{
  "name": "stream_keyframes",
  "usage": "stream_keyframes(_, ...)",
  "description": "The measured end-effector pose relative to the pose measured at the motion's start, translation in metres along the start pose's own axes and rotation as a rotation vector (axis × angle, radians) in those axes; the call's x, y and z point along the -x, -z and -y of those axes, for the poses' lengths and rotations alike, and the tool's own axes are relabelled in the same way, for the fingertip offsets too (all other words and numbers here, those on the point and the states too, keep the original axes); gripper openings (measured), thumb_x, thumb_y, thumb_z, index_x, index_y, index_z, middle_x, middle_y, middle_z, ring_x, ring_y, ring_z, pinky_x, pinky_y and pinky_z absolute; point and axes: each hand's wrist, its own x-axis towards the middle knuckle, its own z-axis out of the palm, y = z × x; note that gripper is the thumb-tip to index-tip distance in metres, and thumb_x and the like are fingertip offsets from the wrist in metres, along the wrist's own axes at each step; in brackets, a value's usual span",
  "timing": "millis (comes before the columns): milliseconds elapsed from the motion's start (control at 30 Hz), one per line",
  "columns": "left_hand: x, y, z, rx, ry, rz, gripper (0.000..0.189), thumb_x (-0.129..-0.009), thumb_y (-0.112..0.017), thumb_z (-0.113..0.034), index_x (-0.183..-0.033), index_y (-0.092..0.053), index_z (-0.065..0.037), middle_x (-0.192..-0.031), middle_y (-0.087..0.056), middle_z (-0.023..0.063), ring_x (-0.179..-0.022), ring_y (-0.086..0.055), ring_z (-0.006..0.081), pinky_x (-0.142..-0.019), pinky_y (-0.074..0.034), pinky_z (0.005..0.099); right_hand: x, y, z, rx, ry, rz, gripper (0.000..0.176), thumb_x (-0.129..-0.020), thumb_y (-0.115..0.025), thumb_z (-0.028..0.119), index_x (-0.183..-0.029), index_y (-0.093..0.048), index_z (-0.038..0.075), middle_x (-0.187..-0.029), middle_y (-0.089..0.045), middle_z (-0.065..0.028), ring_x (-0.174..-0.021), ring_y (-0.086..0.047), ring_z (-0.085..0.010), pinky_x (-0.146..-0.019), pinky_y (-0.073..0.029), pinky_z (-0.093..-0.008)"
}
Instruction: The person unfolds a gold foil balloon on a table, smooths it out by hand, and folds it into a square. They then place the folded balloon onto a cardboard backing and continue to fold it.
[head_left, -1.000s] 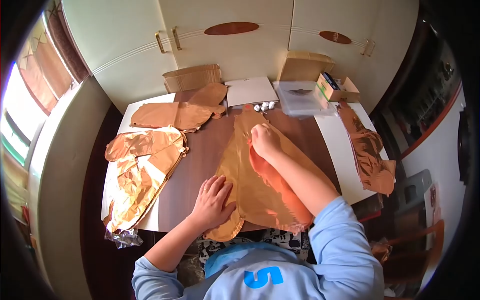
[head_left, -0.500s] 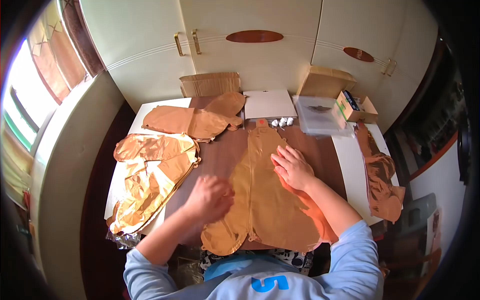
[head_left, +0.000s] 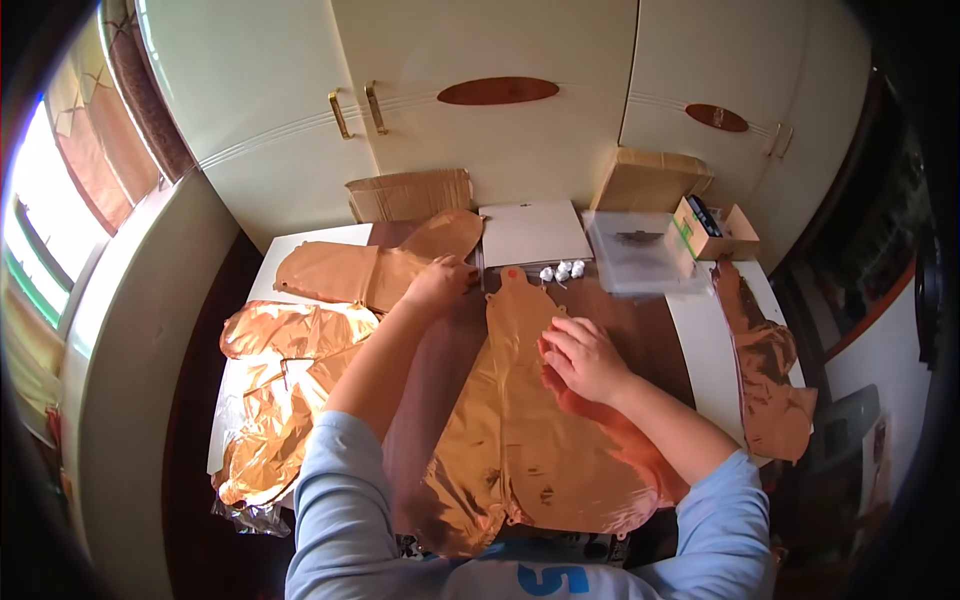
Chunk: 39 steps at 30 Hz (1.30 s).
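Observation:
A flat, uninflated gold foil balloon (head_left: 540,430) lies lengthwise in front of me, its narrow end pointing away and a round red mark near its tip. My right hand (head_left: 590,362) rests at its upper right edge, fingers extended and slightly bent, with orange showing beside the fingertips and along that edge. My left hand (head_left: 441,284) is at the near right end of another flat foil balloon (head_left: 325,270) at the back left. Its fingers are curled in at that end; the fingertips are partly hidden.
Crumpled shiny foil balloons (head_left: 285,400) lie on the left, with more foil (head_left: 768,375) on the right. Small white bundles (head_left: 562,271) sit before a white board (head_left: 535,235). Beside it are a clear plastic sheet (head_left: 640,250) and a small open box (head_left: 715,230). Cabinets (head_left: 500,140) stand behind.
My left hand has moved forward from beside the middle balloon to the back left balloon. My right hand stays near the same edge, fingers more bent. The view has tilted slightly upward.

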Motion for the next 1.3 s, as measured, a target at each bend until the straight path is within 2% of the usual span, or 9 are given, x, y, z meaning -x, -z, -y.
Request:
stream_keyframes(100, -0.007, 0.028, -0.021, -0.291, -0.046, 0.123, 0.019, -0.085, -0.07, -0.014, -0.103, -0.073, -0.011, -0.089, -0.07, 0.0086, -0.09, -0.068, 0.0283, -0.081, -0.055, 0.0405, -0.022, -0.003, -0.002, -0.024, 0.028, 0.002, 0.024, -0.09, -0.065, 0.022, -0.107, -0.07, 0.006, -0.116, -0.064, -0.0109, -0.109, -0.057, -0.0317, -0.099, -0.043, -0.0439)
stream_keyframes(200, -0.002, 0.033, -0.029, 0.588, 0.404, -0.063, 0.019, -0.087, -0.071, -0.015, -0.101, -0.074, -0.003, -0.084, -0.073, 0.0087, -0.076, -0.071, 0.0209, -0.061, -0.055, 0.0353, -0.054, -0.014, -0.005, -0.085, 0.026, 0.013, 0.019, -0.089, -0.065, 0.02, -0.101, -0.07, 0.006, -0.109, -0.066, -0.0096, -0.104, -0.06, -0.0304, -0.094, -0.046, -0.0419)
stream_keyframes(300, -0.007, 0.075, -0.066, 0.466, 0.598, 0.159, 0.022, -0.09, -0.067, -0.014, -0.1, -0.073, 0.004, -0.089, -0.075, 0.0123, -0.072, -0.072, 0.0157, -0.054, -0.056, 0.0314, -0.086, -0.026, -0.013, -0.148, -0.017, 0.06, 0.017, -0.089, -0.064, 0.018, -0.1, -0.07, 0.007, -0.109, -0.066, -0.0098, -0.102, -0.061, -0.0305, -0.091, -0.048, -0.0412)
stream_keyframes(500, -0.011, 0.013, 0.029, 0.809, 0.328, -0.124, 0.021, -0.092, -0.064, -0.012, -0.101, -0.073, 0.006, -0.083, -0.074, 0.0123, -0.076, -0.073, 0.0171, -0.061, -0.058, 0.032, -0.148, -0.055, -0.015, 0.023, 0.126, 0.095, 0.019, -0.089, -0.061, 0.017, -0.103, -0.07, 0.009, -0.107, -0.062, -0.0083, -0.104, -0.06, -0.0294, -0.093, -0.048, -0.0422)
stream_keyframes(633, -0.008, 0.039, -0.015, 0.27, 0.314, -0.188, 0.022, -0.091, -0.064, -0.014, -0.108, -0.074, -0.003, -0.088, -0.074, 0.0156, -0.073, -0.073, 0.0207, -0.068, -0.058, 0.0342, -0.171, -0.077, -0.016, 0.337, 0.263, 0.192, 0.021, -0.089, -0.052, 0.016, -0.091, -0.072, 0.008, -0.106, -0.063, -0.0079, -0.104, -0.06, -0.0255, -0.097, -0.045, -0.0415)
stream_keyframes(733, -0.007, 0.036, -0.011, 0.317, 0.298, -0.203, 0.024, -0.091, -0.066, -0.016, -0.109, -0.074, -0.004, -0.093, -0.074, 0.0159, -0.079, -0.073, 0.0237, -0.071, -0.058, 0.0337, -0.179, -0.088, -0.023, 0.377, 0.363, 0.204, 0.02, -0.087, -0.054, 0.015, -0.083, -0.072, 0.008, -0.095, -0.066, -0.0069, -0.098, -0.064, -0.0262, -0.092, -0.047, -0.0418)
stream_keyframes(933, -0.006, 0.041, -0.011, 0.209, 0.37, -0.276, 0.035, -0.086, -0.07, -0.031, -0.109, -0.072, -0.004, -0.104, -0.072, 0.0182, -0.096, -0.071, 0.0307, -0.084, -0.055, 0.0397, -0.202, -0.083, -0.023, 0.318, 0.251, 0.176, 0.014, -0.082, -0.058, 0.013, -0.079, -0.071, 0.01, -0.083, -0.07, -0.0085, -0.084, -0.069, -0.029, -0.079, -0.052, -0.0417)
stream_keyframes(1100, 0.002, 0.053, 0.002, 0.075, 0.387, -0.122, 0.04, -0.081, -0.071, -0.043, -0.104, -0.075, -0.009, -0.103, -0.071, 0.017, -0.099, -0.068, 0.0334, -0.088, -0.053, 0.0427, -0.221, -0.066, -0.014, 0.077, -0.112, 0.395, 0.01, -0.08, -0.066, 0.013, -0.085, -0.074, 0.012, -0.094, -0.073, -0.012, -0.092, -0.069, -0.0305, -0.078, -0.055, -0.0443)
stream_keyframes(1300, 0.005, 0.053, -0.017, -0.236, 0.32, -0.097, 0.039, -0.08, -0.069, -0.045, -0.095, -0.076, -0.009, -0.093, -0.072, 0.0156, -0.094, -0.069, 0.0329, -0.083, -0.054, 0.0431, -0.222, -0.074, -0.015, 0.106, 0.093, 0.216, 0.011, -0.085, -0.064, 0.017, -0.087, -0.073, 0.012, -0.086, -0.066, -0.01, -0.087, -0.067, -0.0324, -0.079, -0.053, -0.0435)
